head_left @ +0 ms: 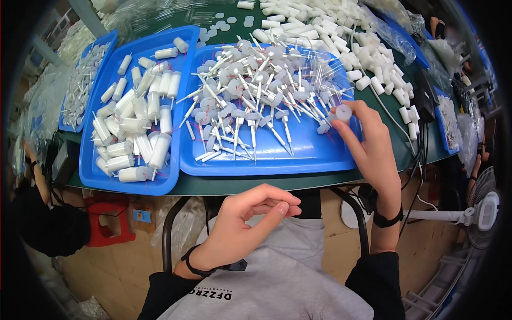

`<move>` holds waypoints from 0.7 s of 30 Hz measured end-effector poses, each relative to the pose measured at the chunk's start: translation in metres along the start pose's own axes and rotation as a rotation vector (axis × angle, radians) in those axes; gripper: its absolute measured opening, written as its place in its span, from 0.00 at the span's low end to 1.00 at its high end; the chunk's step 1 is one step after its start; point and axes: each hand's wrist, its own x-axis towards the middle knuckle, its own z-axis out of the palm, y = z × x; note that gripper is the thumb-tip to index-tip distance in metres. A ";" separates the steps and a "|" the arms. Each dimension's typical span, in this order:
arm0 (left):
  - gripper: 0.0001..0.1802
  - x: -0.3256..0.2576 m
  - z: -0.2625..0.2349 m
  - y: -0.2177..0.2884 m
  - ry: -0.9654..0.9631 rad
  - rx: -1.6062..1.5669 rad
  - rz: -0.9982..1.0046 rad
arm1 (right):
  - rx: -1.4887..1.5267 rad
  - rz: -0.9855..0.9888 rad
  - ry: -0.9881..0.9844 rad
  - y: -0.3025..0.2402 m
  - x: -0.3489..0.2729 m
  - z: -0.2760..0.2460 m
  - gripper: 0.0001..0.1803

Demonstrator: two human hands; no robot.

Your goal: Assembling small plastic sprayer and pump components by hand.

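Over the right end of the wide blue tray (325, 157), my right hand (368, 144) pinches a white cylinder (343, 113) between thumb and fingers, its round end turned up. Clear tubes (325, 80) lie close by its fingertips. That tray holds a heap of thin white stems with frosted discs and red wires (256, 88). My left hand (250, 224) hovers before my body, below the tray's front edge. Its fingers are curled together with the thumb against them, and nothing shows in them.
Left of the wide tray, another blue tray (173, 184) contains white-filled clear cylinders (141, 112). White cylinders (368, 58) are piled at the back right, crossed by a cable (386, 109). Loose discs (221, 24) lie behind the trays. A fan (482, 208) stands at right; other people sit at both sides.
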 end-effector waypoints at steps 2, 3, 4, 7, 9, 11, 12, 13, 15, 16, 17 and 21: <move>0.12 0.000 0.000 0.002 0.017 -0.015 -0.031 | 0.041 0.029 0.082 -0.004 -0.004 -0.003 0.15; 0.12 -0.001 -0.001 0.001 0.022 -0.016 -0.032 | 0.084 0.059 0.164 -0.008 -0.007 -0.004 0.15; 0.14 -0.001 -0.001 0.000 0.021 -0.054 -0.003 | 0.207 0.023 0.193 -0.017 -0.010 -0.010 0.16; 0.18 0.002 0.005 0.000 0.014 -0.144 0.049 | 0.796 -0.079 0.037 -0.038 -0.034 -0.017 0.16; 0.19 0.007 0.004 0.001 0.014 -0.190 0.071 | 0.913 -0.117 -0.222 -0.047 -0.047 -0.017 0.19; 0.23 0.010 -0.002 0.001 -0.111 0.220 0.250 | 0.855 -0.211 -0.343 -0.057 -0.053 -0.010 0.22; 0.23 0.010 -0.003 -0.008 -0.121 0.181 0.289 | 0.829 -0.222 -0.331 -0.060 -0.060 -0.004 0.23; 0.23 0.009 -0.001 -0.008 -0.119 0.182 0.285 | 0.833 -0.220 -0.331 -0.062 -0.060 -0.006 0.23; 0.23 0.006 0.000 -0.011 -0.055 0.065 0.270 | 0.668 -0.278 -0.291 -0.064 -0.060 -0.007 0.23; 0.22 0.004 -0.004 -0.013 0.005 0.176 0.285 | 0.656 -0.297 -0.210 -0.062 -0.060 -0.008 0.23; 0.22 0.004 -0.003 -0.012 0.002 0.176 0.282 | 0.657 -0.293 -0.207 -0.057 -0.063 -0.008 0.23; 0.26 0.001 0.002 -0.006 0.081 0.466 0.329 | 1.121 -0.143 -0.056 -0.044 -0.072 -0.002 0.25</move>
